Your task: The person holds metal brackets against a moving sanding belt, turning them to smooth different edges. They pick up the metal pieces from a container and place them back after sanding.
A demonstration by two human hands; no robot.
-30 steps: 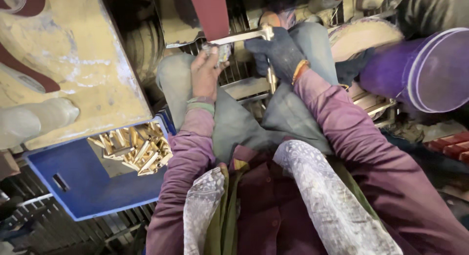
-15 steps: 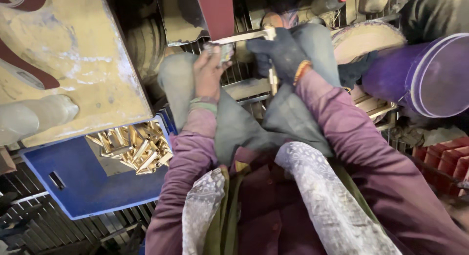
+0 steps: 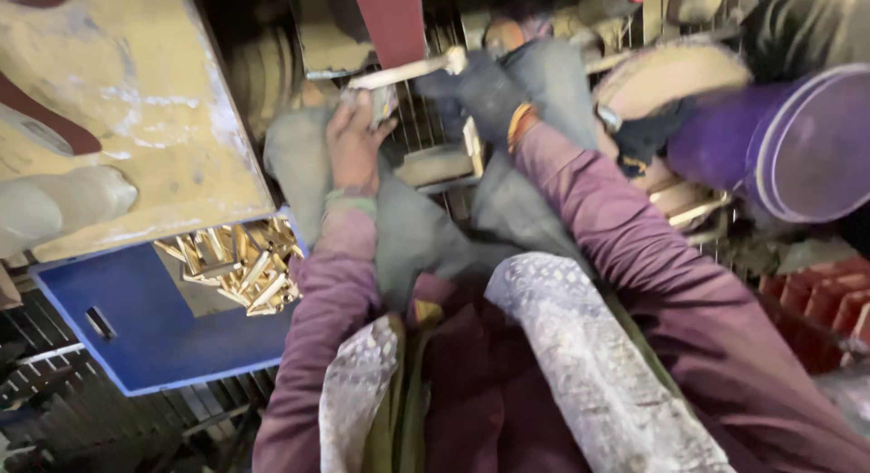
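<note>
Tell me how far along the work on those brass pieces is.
Done: can't tell; no finished batch shows apart from the rest. In hand: the left hand rests on the knee gripping a small piece, and the right hand, in a dark glove, holds a pale metal rod up by the red belt. Left: a heap of brass pieces sits in the blue tray.
</note>
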